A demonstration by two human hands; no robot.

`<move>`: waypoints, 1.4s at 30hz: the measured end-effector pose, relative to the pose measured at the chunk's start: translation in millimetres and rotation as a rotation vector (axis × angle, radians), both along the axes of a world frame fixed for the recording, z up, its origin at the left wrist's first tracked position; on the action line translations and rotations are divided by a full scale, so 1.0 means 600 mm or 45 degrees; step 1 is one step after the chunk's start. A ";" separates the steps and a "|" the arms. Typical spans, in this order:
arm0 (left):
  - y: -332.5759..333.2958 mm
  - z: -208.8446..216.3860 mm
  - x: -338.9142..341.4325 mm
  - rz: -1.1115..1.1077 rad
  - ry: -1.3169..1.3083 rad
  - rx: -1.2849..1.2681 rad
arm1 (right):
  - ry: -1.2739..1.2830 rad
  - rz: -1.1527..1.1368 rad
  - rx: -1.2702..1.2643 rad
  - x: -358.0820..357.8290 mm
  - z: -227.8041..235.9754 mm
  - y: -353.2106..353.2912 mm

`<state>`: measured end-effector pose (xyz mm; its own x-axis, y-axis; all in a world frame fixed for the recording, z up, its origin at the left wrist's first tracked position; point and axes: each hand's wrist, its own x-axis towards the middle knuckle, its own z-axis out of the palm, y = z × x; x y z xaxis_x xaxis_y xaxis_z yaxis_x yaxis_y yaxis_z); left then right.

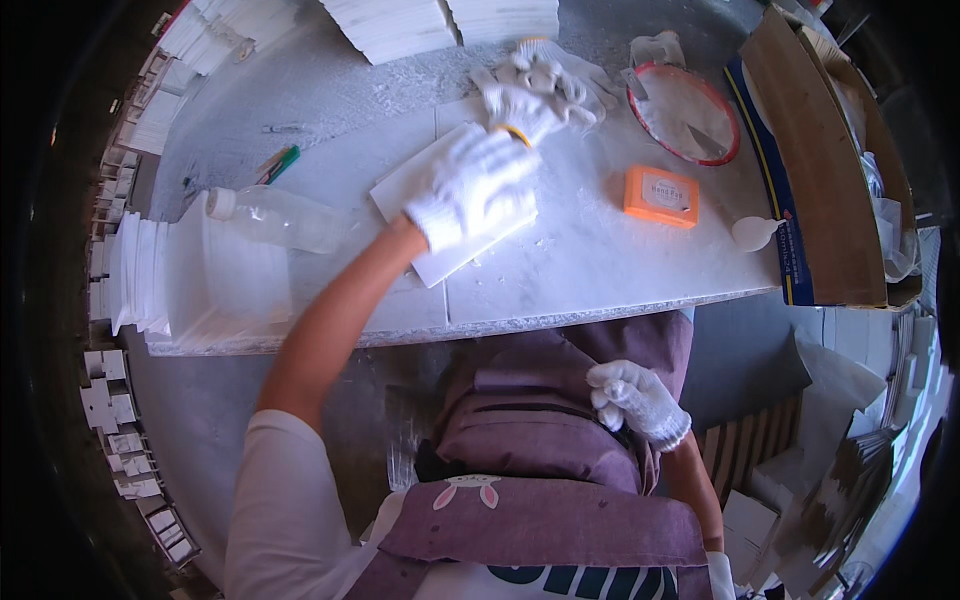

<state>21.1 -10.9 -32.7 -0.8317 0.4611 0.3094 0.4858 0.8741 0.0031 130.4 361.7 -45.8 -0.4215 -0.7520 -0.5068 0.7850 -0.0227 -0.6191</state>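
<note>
My left hand [478, 188], in a white knitted glove, is over a flat white panel [450, 268] on the worktable. Motion smears its fingers, so whether it presses or grips the panel cannot be made out. Just beyond it is a heap of white gloves [560, 85] with yellow cuffs. Lower down, in front of my purple apron [540, 440], my right hand [640, 402] is gloved too. Its fingers are curled together, and whatever they may hold is hidden.
An orange box [662, 197], a white squeeze bulb [755, 233] and a red-rimmed dish [737, 135] with scrapers lie rightward, by a tall cardboard carton [815, 170]. Leftward are a clear bottle [275, 218], a green-handled tool [285, 163] and stacked white panels [150, 265]. More stacks [395, 30] stand behind.
</note>
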 end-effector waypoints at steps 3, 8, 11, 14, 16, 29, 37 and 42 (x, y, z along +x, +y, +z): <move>-0.031 0.036 -0.060 0.333 -0.195 0.153 | -0.060 0.015 -0.064 -0.011 0.000 -0.040; -0.073 0.034 -0.019 0.550 -0.005 0.151 | -0.101 0.050 -0.071 -0.024 -0.010 -0.089; -0.087 0.003 0.057 0.654 0.099 0.178 | -0.175 0.099 -0.115 -0.023 -0.018 -0.113; -0.068 -0.003 0.071 0.752 0.059 0.343 | -0.227 0.157 -0.136 -0.023 -0.019 -0.126; -0.066 -0.004 0.068 0.765 0.089 0.332 | -0.187 0.155 -0.130 -0.030 -0.004 -0.137; -0.026 0.032 0.102 0.916 -0.076 0.117 | 0.379 -0.025 0.023 -0.049 0.035 -0.184; 0.000 0.038 0.168 0.971 -0.061 0.484 | 0.496 -0.319 0.129 -0.061 0.060 -0.156; 0.004 0.027 0.207 0.973 0.087 0.645 | 1.129 -0.354 0.552 -0.075 0.051 -0.159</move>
